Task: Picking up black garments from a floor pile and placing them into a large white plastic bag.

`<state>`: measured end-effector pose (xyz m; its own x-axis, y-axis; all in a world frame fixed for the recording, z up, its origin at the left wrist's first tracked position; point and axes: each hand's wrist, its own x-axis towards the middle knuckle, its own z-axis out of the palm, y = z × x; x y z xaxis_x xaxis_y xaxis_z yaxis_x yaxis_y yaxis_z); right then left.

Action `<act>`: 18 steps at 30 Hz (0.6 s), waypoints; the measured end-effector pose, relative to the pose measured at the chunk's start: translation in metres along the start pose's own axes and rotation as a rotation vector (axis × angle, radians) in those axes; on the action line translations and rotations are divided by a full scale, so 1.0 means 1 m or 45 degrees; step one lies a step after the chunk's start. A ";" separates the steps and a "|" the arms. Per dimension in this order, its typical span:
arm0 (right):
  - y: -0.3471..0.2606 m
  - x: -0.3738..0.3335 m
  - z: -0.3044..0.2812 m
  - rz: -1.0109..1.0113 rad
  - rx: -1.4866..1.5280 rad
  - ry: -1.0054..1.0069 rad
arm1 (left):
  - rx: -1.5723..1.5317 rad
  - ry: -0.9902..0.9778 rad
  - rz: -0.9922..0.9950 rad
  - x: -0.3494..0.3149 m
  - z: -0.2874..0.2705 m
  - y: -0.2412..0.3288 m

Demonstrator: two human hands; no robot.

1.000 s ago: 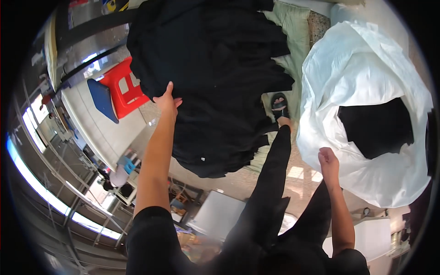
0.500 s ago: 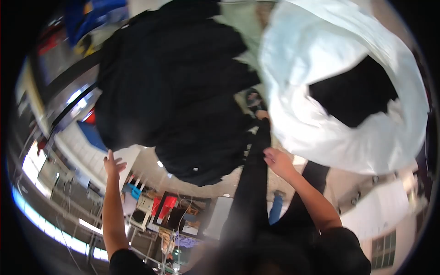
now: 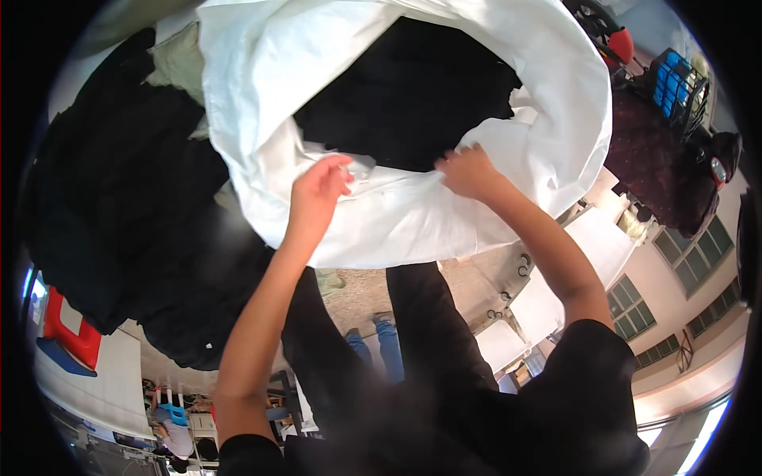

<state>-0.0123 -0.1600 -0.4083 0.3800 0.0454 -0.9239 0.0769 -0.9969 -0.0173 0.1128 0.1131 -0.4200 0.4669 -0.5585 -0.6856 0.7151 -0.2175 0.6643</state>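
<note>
Standing open at the centre, the white bag (image 3: pixel 397 234) is pinched at its near inner edge, towards the right, by the closed right hand (image 3: pixel 470 170). The left hand (image 3: pixel 313 190) is held with curled fingers farther left along that edge; whether fabric is gripped cannot be told. Black cloth (image 3: pixel 421 87) is contained in the bag, and a black pile (image 3: pixel 135 206) is heaped at the left. The edge could be dragged askew or folded in over the cloth if only one side is pulled; the material might be torn by a hard tug.
</note>
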 end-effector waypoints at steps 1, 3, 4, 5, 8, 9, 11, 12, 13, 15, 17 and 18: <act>0.024 -0.012 0.025 0.049 -0.090 -0.251 | -0.004 0.043 -0.050 0.016 0.010 0.001; 0.081 -0.044 0.075 0.216 0.062 -0.514 | 0.047 0.089 -0.011 0.049 0.029 0.010; 0.102 -0.057 0.087 0.222 0.016 -0.577 | 0.077 0.114 -0.004 0.063 0.032 0.013; 0.111 -0.058 0.095 0.217 0.035 -0.576 | 0.114 0.156 -0.099 0.075 0.035 0.022; 0.120 -0.043 0.099 0.143 0.263 -0.330 | 0.127 0.289 -0.222 0.106 0.056 0.051; 0.110 -0.025 0.078 0.157 0.448 -0.117 | 0.085 0.342 -0.261 0.113 0.066 0.058; 0.109 0.013 0.042 0.085 1.498 0.232 | 0.095 0.279 -0.302 0.125 0.091 0.072; 0.119 0.012 0.001 0.205 2.119 0.036 | 0.141 0.259 -0.331 0.129 0.098 0.076; 0.149 0.017 -0.008 0.328 2.200 0.147 | 0.211 0.207 -0.344 0.140 0.117 0.083; 0.232 0.037 0.017 0.561 2.141 0.274 | 0.461 0.061 -0.290 0.162 0.154 0.096; 0.263 0.042 0.025 0.637 2.026 0.356 | 0.726 0.010 -0.092 0.182 0.177 0.104; 0.320 0.057 0.049 0.663 1.906 0.562 | 0.965 0.017 0.213 0.199 0.198 0.104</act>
<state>-0.0110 -0.4797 -0.4849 0.3158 -0.5416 -0.7790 -0.9404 -0.0698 -0.3327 0.1767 -0.1797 -0.4287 0.5470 -0.6238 -0.5584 0.0857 -0.6217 0.7785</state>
